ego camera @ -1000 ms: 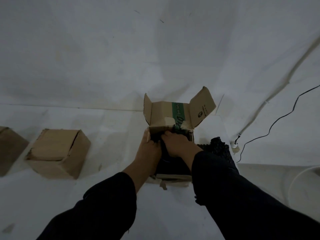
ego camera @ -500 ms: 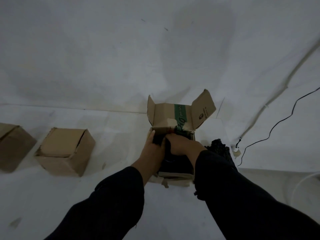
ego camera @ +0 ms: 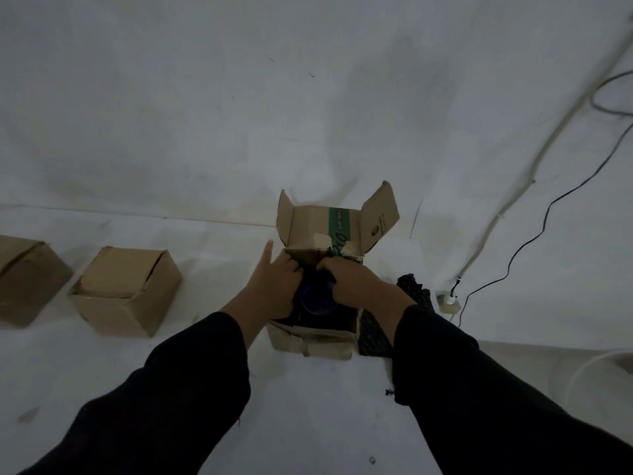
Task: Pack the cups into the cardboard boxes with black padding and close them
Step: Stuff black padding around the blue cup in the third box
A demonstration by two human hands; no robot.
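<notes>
Both hands are inside the open cardboard box point(ego camera: 313, 334), which stands on the white floor point(ego camera: 308, 423) with its flaps raised at the far side. A dark blue cup point(ego camera: 317, 298) sits in the middle of the box, its round mouth facing up, with black padding point(ego camera: 342, 318) around it. The left hand point(ego camera: 274, 286) is at the left inner edge of the box, its fingers curled down into the padding while the forefinger points out, free. The right hand point(ego camera: 356, 284) is at the far right of the cup, fingers bent and pinching something dark — I judge it is padding, but the light is too weak to be sure.

The step in hand seems to be the tucking of the padding around the cup. To do it well, the padding should be pushed down evenly on all sides, so that the cup stays upright in the middle and does not touch the cardboard wall. The far side, under the raised flap point(ego camera: 308, 222), is the part most difficult to see, so it is better to feel there with the fingertips.

A spare piece of black padding point(ego camera: 412, 289) lies just beside the box on the right — it may serve as the top layer before the flaps are folded. Two closed boxes point(ego camera: 126, 291) stand well apart on the left.
</notes>
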